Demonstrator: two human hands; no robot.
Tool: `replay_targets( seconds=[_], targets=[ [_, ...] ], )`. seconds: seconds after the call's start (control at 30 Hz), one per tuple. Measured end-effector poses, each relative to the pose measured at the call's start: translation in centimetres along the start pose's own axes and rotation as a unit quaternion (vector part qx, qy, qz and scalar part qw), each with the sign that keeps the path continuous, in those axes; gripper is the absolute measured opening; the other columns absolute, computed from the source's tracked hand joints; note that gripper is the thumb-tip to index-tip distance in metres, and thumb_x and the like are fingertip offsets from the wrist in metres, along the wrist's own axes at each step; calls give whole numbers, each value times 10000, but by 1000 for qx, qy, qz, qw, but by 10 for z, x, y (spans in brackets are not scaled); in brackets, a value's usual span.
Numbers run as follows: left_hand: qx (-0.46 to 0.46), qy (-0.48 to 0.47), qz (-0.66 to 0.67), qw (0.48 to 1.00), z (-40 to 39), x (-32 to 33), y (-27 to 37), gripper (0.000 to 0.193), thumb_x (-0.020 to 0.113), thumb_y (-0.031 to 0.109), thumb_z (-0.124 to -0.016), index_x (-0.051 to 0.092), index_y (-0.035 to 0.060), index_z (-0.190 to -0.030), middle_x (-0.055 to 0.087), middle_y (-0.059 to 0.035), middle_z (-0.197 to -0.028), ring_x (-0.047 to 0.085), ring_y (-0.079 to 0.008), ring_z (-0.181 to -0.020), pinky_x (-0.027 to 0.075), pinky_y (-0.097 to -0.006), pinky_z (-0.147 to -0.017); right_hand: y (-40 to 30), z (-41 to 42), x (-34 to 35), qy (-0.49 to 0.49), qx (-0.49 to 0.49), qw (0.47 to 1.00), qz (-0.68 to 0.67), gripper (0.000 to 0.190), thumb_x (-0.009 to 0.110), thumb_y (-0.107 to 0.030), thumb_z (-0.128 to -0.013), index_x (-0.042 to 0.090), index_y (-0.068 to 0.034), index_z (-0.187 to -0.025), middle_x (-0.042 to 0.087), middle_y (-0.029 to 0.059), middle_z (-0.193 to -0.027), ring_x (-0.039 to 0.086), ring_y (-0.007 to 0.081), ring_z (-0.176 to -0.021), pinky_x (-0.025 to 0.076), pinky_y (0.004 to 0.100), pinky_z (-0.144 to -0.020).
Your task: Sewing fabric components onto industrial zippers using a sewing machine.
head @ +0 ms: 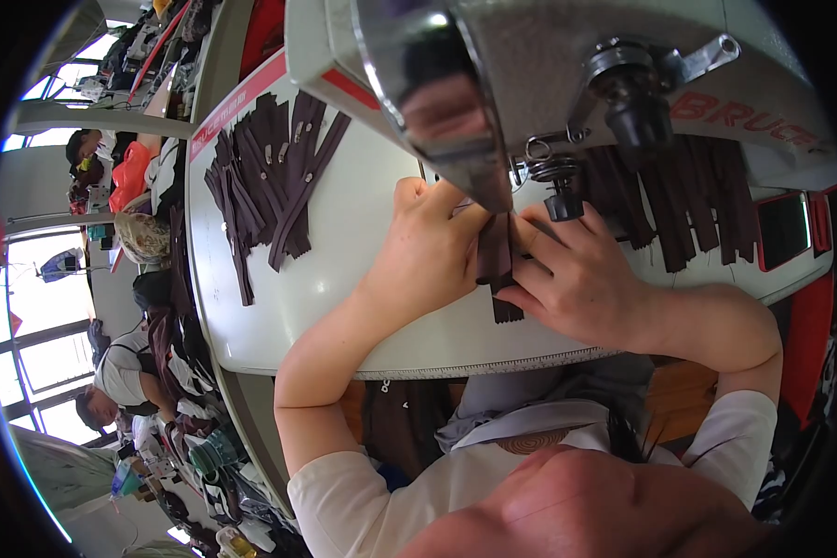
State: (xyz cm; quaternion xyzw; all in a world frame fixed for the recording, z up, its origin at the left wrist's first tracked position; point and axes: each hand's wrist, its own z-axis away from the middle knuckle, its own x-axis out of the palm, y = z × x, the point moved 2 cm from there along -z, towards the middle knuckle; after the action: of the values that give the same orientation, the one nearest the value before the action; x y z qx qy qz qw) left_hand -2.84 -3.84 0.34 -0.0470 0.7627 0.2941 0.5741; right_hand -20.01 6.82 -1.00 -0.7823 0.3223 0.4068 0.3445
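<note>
A Bruce sewing machine [544, 84] stands before me, its head hiding the needle area. Under it, a dark brown zipper tape [495, 251] runs towards me, its toothed-cut end lying on the white table [342, 307]. My left hand [429, 237] grips the tape's left side, fingertips partly behind the machine's shiny cover. My right hand [575, 279] pinches its right side, with the fingers bent. A pile of dark brown zippers with metal sliders [272, 160] lies to the left. More dark brown zipper tapes [697, 202] lie to the right, partly behind the machine.
At the right edge of the table lies a phone in a red case [785, 230]. A measuring tape strip [488, 367] follows the near edge. Thread tension knobs [563, 202] hang close above my right hand. Other people [129, 380] work at tables far left.
</note>
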Motion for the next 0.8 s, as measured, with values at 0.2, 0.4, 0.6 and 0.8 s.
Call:
replay_targets(
  seconds=[0.2,0.4,0.6,0.8],
  targets=[
    [2,30,-26,999,-1,1,-6,666,812,-17,-597,699,123,-1238,593,-164,-1092,647,-365,-916,570,-426,-734,8,-7,1,2,27,1000,-10,393,815,-290,-802,699,-83,-1115,619,143,-1244,582,303,-1142,431,476,-930],
    [14,60,-5,998,-4,10,-11,486,751,29,-737,712,98,-1217,668,-114,-1001,617,-303,-961,426,-432,-850,9,-3,7,27,55,998,-17,401,814,-292,-802,714,-87,-1132,624,130,-1217,550,316,-1185,430,481,-971],
    [2,188,-79,979,-1,16,-18,351,770,61,-752,706,58,-1097,653,-89,-876,612,-308,-815,437,-403,-778,7,-1,20,45,46,997,34,465,809,-348,-787,700,-79,-1150,648,57,-1122,529,259,-1173,427,424,-979],
    [-26,129,7,991,1,11,-27,237,787,34,-760,731,48,-991,704,-106,-950,643,-296,-864,508,-395,-743,6,4,20,37,45,997,50,316,753,-351,-824,708,-76,-973,667,76,-1070,536,248,-1141,424,392,-956]
  ],
)
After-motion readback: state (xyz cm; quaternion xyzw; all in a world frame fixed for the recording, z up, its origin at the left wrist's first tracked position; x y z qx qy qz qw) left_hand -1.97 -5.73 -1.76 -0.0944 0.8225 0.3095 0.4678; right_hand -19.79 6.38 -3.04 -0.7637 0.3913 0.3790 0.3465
